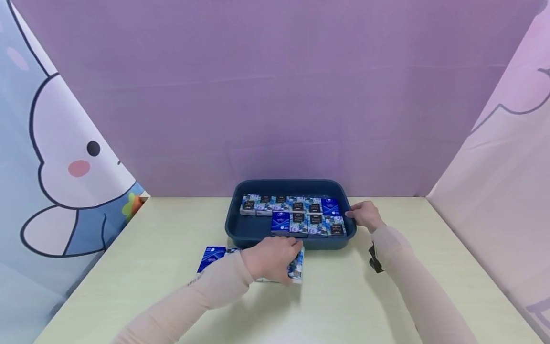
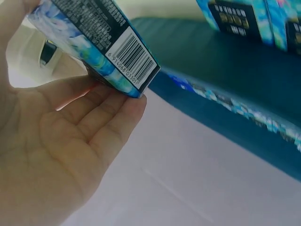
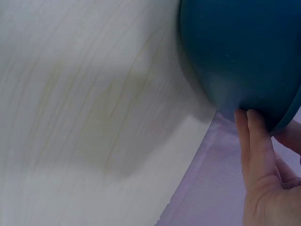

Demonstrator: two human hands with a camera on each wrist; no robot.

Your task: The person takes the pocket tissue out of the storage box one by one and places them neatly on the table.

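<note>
My left hand (image 1: 272, 258) is in front of a dark blue tray (image 1: 253, 228) and grips a small tissue pack (image 1: 297, 270). In the left wrist view, that blue floral pack (image 2: 101, 44) shows a barcode and lies between thumb and fingers. My right hand (image 1: 364, 214) holds the tray's right rim. The right wrist view has two fingers (image 3: 259, 146) against the tray's outer wall, with the thumb at the rim. Inside the tray, tissue packs (image 1: 298, 204) stand in two rows, mostly floral with black labels, some plain blue.
A plain blue pack (image 1: 211, 255) lies on the pale table (image 1: 343, 306) left of my left hand, beside others partly hidden by the hand and sleeve. Purple cloth (image 1: 283, 119) rises behind the tray. Printed cartoon cloth (image 1: 64, 143) hangs at the left side.
</note>
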